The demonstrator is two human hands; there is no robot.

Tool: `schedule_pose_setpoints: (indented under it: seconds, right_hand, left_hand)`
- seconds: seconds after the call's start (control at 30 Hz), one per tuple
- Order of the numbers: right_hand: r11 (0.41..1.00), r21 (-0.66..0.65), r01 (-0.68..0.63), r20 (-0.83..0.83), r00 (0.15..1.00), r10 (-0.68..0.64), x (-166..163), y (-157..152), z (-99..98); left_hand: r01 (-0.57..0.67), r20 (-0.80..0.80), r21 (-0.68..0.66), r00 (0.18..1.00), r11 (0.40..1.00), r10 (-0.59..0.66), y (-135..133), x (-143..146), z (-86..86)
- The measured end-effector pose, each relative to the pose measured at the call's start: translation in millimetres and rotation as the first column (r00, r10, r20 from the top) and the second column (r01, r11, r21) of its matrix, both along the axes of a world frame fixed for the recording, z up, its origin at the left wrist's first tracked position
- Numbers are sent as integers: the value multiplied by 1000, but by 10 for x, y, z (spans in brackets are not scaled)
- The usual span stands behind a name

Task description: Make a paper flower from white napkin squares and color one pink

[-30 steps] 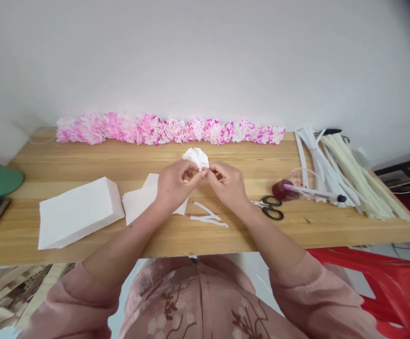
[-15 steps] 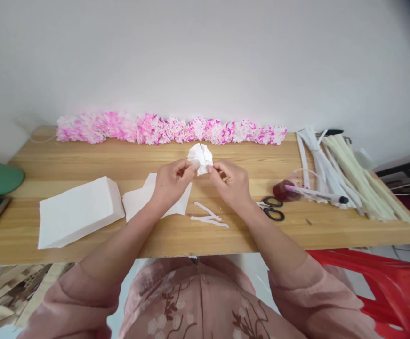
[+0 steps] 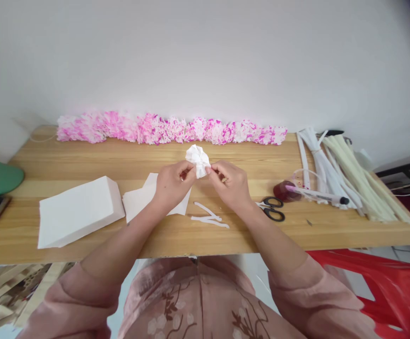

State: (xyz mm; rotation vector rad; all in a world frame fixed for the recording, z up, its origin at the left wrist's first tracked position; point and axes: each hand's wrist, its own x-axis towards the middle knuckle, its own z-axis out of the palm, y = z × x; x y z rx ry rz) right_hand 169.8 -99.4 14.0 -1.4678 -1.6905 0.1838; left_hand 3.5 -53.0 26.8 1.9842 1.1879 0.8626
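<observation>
The left hand (image 3: 169,186) and right hand (image 3: 231,184) hold a white paper flower (image 3: 198,159) above the tabletop (image 3: 120,162), fingers (image 3: 216,179) pinched on its edges, exact grip hard to see; it looks partly shaped, uncoloured, while the pink flowers (image 3: 171,129) behind seem finished and paper sheets (image 3: 138,201) look unworked

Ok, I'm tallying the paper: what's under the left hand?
White sheets lie on the tabletop beneath the left hand, showing either side; hand and forearm cover the middle, so their number is unclear.
</observation>
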Motion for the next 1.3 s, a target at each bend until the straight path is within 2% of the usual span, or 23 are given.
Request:
schedule_pose_setpoints:
  seconds: [0.1,0.2,0.27,0.4,0.5,0.6,0.7,0.8,0.87,0.97,1.13,1.3]
  right_hand:
    - [1000,-15,19,-47,999,-20,26,11,4]
    - [999,-19,25,-67,997,-26,33,14,5]
    - [1000,-2,15,-44,999,-15,21,10,5]
    - [1000,5,-8,5,1000,8,-5,-3,1]
    - [1000,-11,-10,-8,1000,10,-2,-4,-6]
    - [1000,-20,-4,-68,998,2,15,6,-11]
    - [998,-58,8,-156,988,-17,31,19,-2]
    - [989,-150,-20,-292,956,-25,38,22,25]
    - [974,-214,-77,-349,937,-2,36,18,46]
    - [961,-247,-128,-298,953,50,23,11,62]
    - [977,-202,-76,-130,990,51,-1,19,27]
    - [984,-170,-54,-160,987,26,6,25,13]
  left_hand:
    - [-19,65,-127,998,992,27,34,-13,12]
    - [8,114,-155,993,988,10,38,-18,11]
    - [21,105,-105,994,994,-10,18,-13,8]
    - [34,-21,55,999,998,-33,-36,10,-4]
    - [41,-56,87,998,995,-36,-45,18,-8]
    - [30,49,-69,998,997,-27,-15,13,3]
    - [78,245,-292,970,953,-4,32,8,11]
    - [120,352,-379,936,917,23,62,10,-7]
    - [126,361,-370,932,920,17,65,13,-34]
    - [146,339,-322,940,935,-30,51,15,-78]
    - [143,224,-227,970,963,-91,18,16,-94]
    - [78,176,-190,983,979,-44,25,20,-67]
